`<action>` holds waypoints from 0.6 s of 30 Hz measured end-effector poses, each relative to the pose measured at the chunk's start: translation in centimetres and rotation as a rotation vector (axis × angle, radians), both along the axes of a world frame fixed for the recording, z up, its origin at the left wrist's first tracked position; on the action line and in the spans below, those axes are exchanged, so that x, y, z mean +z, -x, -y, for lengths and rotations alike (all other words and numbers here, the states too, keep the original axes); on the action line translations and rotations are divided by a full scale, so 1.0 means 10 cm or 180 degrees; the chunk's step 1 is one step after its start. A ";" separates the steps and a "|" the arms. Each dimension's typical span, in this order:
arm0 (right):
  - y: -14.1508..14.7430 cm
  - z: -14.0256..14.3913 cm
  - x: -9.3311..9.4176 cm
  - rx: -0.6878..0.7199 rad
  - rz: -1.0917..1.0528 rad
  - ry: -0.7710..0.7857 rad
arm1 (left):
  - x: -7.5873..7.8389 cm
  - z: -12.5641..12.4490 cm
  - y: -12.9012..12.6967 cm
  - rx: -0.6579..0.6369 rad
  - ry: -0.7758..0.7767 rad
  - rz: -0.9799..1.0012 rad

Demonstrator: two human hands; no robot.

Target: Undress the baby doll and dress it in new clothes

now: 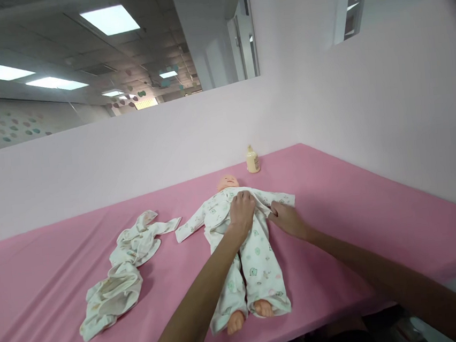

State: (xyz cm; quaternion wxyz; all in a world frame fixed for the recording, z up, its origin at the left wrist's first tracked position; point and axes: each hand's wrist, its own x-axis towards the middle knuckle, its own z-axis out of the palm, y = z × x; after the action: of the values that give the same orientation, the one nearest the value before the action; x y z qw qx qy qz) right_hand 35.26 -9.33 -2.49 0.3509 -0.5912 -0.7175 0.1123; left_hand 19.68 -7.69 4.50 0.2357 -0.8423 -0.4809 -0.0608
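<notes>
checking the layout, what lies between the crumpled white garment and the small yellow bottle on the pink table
In the head view, the baby doll in a white printed sleepsuit lies between the crumpled white garment and small yellow bottle; both hands rest on its chest.

Both my hands on the doll's sleepsuit

My left hand [242,211] presses the doll [241,245] at its chest; my right hand [288,220] pinches the sleepsuit [256,254] edge just beside it. Crumpled clothes [120,272] lie well left; a bottle [252,159] stands beyond.

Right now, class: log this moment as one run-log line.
left hand: on doll chest | right hand: pinching romper edge | spare garment: left on table | bottle: by wall
</notes>
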 end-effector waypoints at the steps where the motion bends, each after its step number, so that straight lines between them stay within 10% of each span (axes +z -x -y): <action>1: -0.03 0.08 -0.04 0.0018 0.0134 -0.0094 | -0.02 0.01 -0.01 -0.0007 0.0001 0.0047; 8: 0.07 0.07 -0.05 0.0021 -0.0021 -0.0399 | -0.03 0.22 0.22 -0.0200 -0.0082 0.0613; 12: 0.26 -0.12 0.19 -0.0048 -0.0199 -0.0585 | 0.08 0.16 0.71 0.0367 -0.0434 0.1324; 18: 0.53 -0.23 0.50 0.0017 -0.0410 -0.1026 | 0.15 -0.13 1.02 0.0543 0.0377 0.1109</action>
State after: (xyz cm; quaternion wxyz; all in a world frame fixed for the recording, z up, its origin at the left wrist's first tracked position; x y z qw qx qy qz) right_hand 29.99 -7.00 2.46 0.4860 -0.5169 -0.7039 0.0344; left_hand 9.44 -6.37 5.95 0.1033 -0.7876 -0.5868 -0.1571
